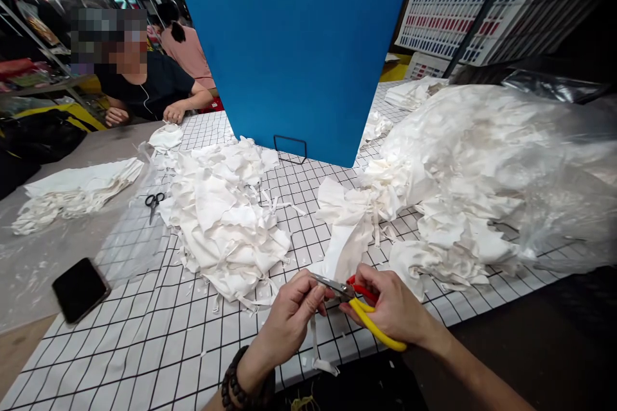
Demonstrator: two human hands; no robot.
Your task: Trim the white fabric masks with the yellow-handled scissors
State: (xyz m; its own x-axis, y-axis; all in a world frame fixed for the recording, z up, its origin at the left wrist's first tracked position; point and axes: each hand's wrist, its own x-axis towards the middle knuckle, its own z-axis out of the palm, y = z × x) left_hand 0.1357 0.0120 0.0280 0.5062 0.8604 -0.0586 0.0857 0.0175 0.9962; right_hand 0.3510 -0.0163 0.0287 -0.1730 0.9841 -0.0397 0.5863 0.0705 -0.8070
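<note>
My right hand (385,305) grips scissors (371,327) with one red and one yellow handle loop. Their metal blades point left, touching or very near the fingers of my left hand (295,308). My left hand pinches the edge of a white fabric piece (332,253), and a narrow white strap (315,340) dangles below the fingers over the table's front edge. Exactly where the blades meet the fabric is hidden by my fingers. Dark beads (236,385) circle my left wrist.
A pile of white fabric pieces (222,218) lies left of centre; more spill from a clear plastic bag (482,135) at right. Small black scissors (153,202), a phone (81,290) and stacked white cloth (81,189) lie left. A blue board (299,45) stands ahead. A co-worker (144,83) sits across.
</note>
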